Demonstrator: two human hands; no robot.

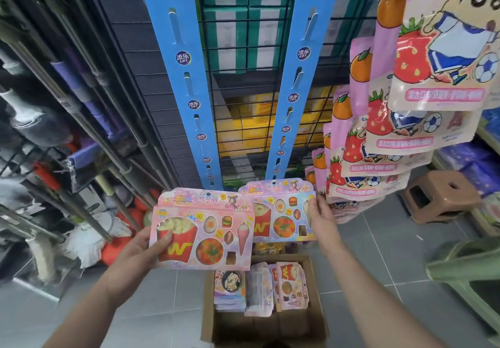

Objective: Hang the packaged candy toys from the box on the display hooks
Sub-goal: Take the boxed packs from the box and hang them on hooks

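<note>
My left hand (151, 247) grips a pink candy toy pack (203, 234) by its lower left corner, thumb on the fries picture. My right hand (320, 218) holds a second candy toy pack (281, 212) by its right edge; its top sits at the foot of the right blue hanging strip (295, 77). The left blue hanging strip (186, 77) hangs bare, with slots and tabs down its length. Below, an open cardboard box (316, 307) on the floor holds several more packs (289, 282) standing on edge.
Pink cartoon snack bags (422, 104) hang in a column at the right. A black wire grid (243, 63) backs the strips. Mops and broom handles (67, 117) lean at left. A brown plastic stool (441, 196) and a green stool (470, 272) stand on the grey tile floor.
</note>
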